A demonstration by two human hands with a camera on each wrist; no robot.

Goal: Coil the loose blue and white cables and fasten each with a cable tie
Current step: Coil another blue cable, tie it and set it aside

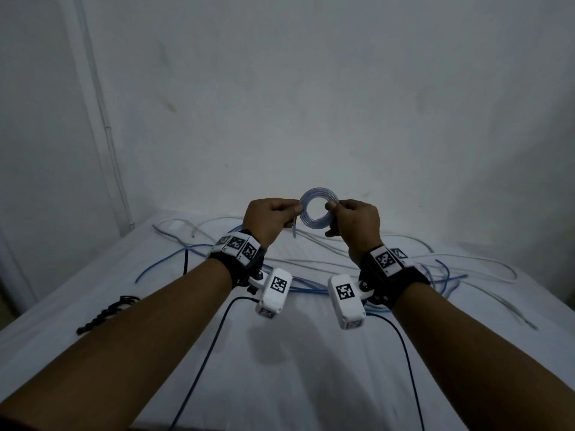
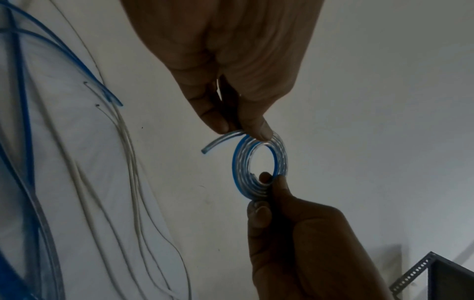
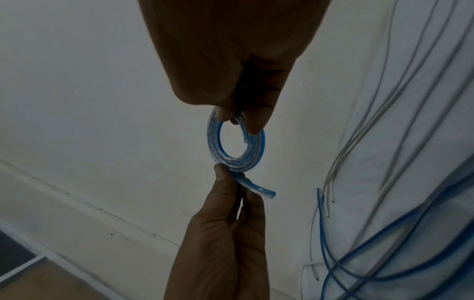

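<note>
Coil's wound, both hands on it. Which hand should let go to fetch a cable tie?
Probably the left hand: the black ties lie on its side of the white sheet. The right hand pinches the small blue-and-clear coil, though the free end may spring loose.

A small blue coil — see-through tube wound flat into a ring — is up in the air, one short end sticking out. Loose blue cables and white cables lie tangled on the white sheet. Black cable ties lie at the left.
</note>
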